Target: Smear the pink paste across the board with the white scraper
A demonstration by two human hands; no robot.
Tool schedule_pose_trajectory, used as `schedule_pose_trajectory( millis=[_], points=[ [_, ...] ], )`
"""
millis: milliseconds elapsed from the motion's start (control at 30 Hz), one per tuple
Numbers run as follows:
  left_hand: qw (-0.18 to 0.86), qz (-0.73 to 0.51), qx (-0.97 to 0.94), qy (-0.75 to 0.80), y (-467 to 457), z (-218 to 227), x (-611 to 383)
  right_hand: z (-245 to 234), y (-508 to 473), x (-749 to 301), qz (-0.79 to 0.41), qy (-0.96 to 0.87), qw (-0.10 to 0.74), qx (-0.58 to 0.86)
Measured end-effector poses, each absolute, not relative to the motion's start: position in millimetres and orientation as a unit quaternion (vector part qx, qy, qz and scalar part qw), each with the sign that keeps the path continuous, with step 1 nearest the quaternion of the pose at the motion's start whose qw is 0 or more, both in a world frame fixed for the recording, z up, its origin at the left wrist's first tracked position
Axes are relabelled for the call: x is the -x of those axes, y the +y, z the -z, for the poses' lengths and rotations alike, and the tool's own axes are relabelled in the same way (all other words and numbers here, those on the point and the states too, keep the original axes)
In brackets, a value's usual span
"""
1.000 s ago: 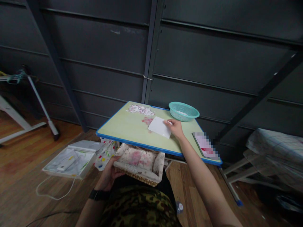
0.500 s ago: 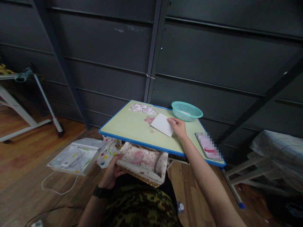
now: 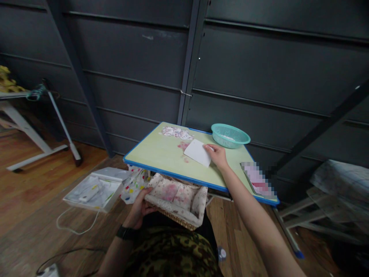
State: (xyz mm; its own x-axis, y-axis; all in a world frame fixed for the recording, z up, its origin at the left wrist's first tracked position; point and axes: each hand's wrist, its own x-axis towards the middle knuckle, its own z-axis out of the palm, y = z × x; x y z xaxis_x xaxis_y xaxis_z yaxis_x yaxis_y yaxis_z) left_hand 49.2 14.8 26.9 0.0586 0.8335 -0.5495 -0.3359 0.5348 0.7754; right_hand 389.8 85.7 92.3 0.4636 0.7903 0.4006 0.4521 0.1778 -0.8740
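My right hand (image 3: 216, 154) pinches the right side of a white card (image 3: 198, 152), held low over the light green tabletop (image 3: 152, 150) beside a reddish stain (image 3: 183, 145). Below the table's front edge, my left hand (image 3: 141, 207) grips the left end of a cloth-lined wicker basket (image 3: 175, 209). Pink smudges mark the basket's pale lining, and its far side is hidden under the table. A heap of small white and purplish scraps (image 3: 176, 133) lies at the back left of the tabletop. Whether the card touches the table I cannot tell.
A turquoise plastic basin (image 3: 230, 135) with some white bits inside stands at the back right. A flat pinkish item (image 3: 258, 179), blurred out, lies at the right edge. On the floor at left is an open white box (image 3: 93, 192) with a cord. A dark metal wall (image 3: 138, 84) rises behind.
The view has shifted slightly, so everything sits a little further right. Both hands keep their holds on the card and the basket, with hardly any movement.
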Motion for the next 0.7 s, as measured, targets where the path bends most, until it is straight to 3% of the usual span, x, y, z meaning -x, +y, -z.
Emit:
schedule_pose_trajectory(
  millis=[700],
  points=[
    [0.696, -0.424, -0.224, 0.535, 14, -29, -50, -93, 82, -377, -0.221, -0.524, 0.539, 0.621]
  ],
)
